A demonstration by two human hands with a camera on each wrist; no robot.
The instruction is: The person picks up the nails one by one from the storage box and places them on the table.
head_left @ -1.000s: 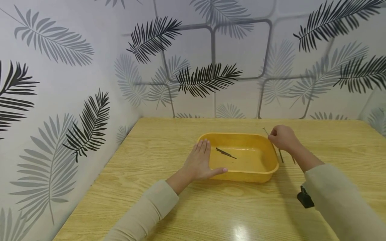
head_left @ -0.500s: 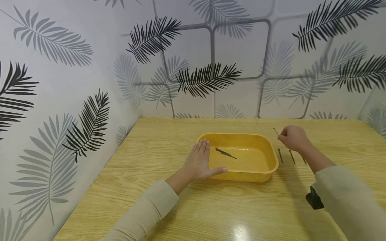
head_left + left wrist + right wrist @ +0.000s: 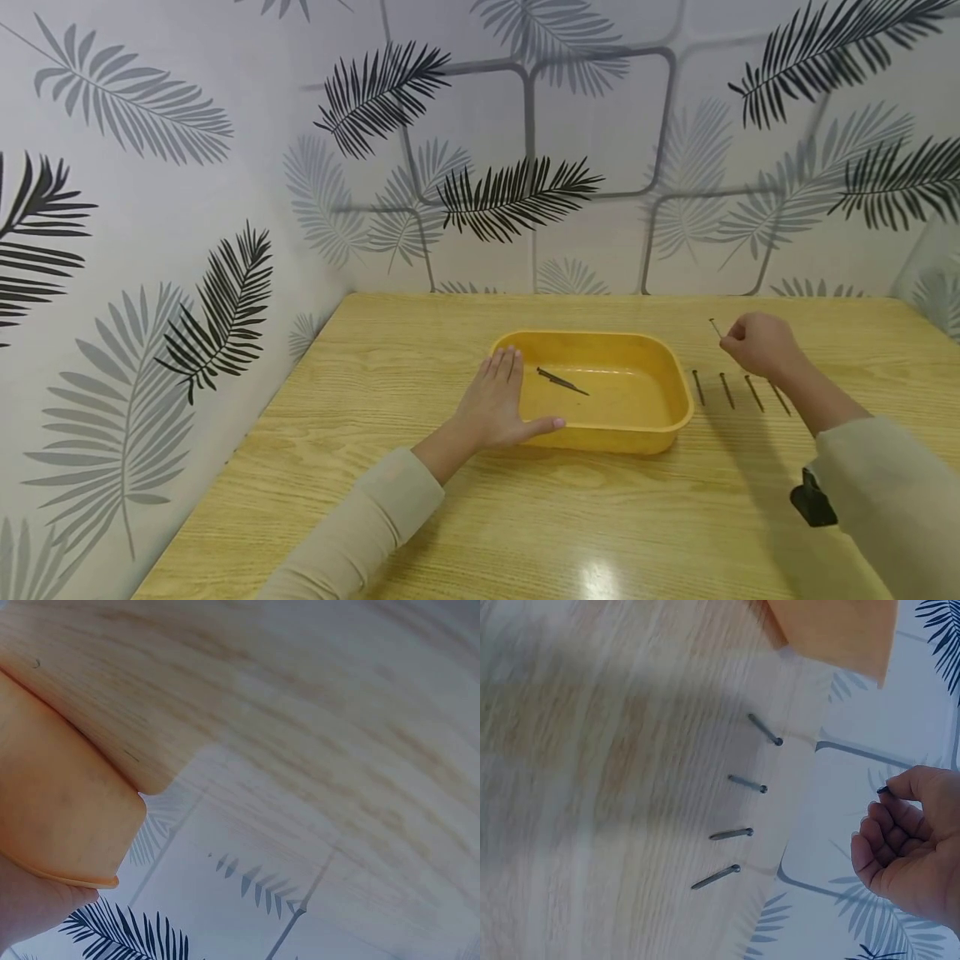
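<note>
Between my right thumb and index finger I pinch a nail point(image 3: 716, 327), held above the table, its head end pointing up and left. The right hand point(image 3: 762, 343) is to the right of the yellow plastic basin point(image 3: 600, 431); the right wrist view shows its other fingers loosely curled. My left hand point(image 3: 495, 404) rests on the basin's left end, fingers straight over the rim and thumb stretched along the near rim. Inside the basin lie dark nails point(image 3: 561, 381), close together. Right of the basin, several nails point(image 3: 727, 390) lie apart in a row on the table.
The light wooden table point(image 3: 420, 517) meets a leaf-patterned wall point(image 3: 480, 250) at the back and left. A black device point(image 3: 813, 500) sits at my right sleeve. In the left wrist view, the basin's outer wall point(image 3: 67, 780) fills the left side.
My right hand has moved rightward from the basin's right rim with the nail in its fingers, uncovering more of the nail row. The left hand and basin have stayed still.
</note>
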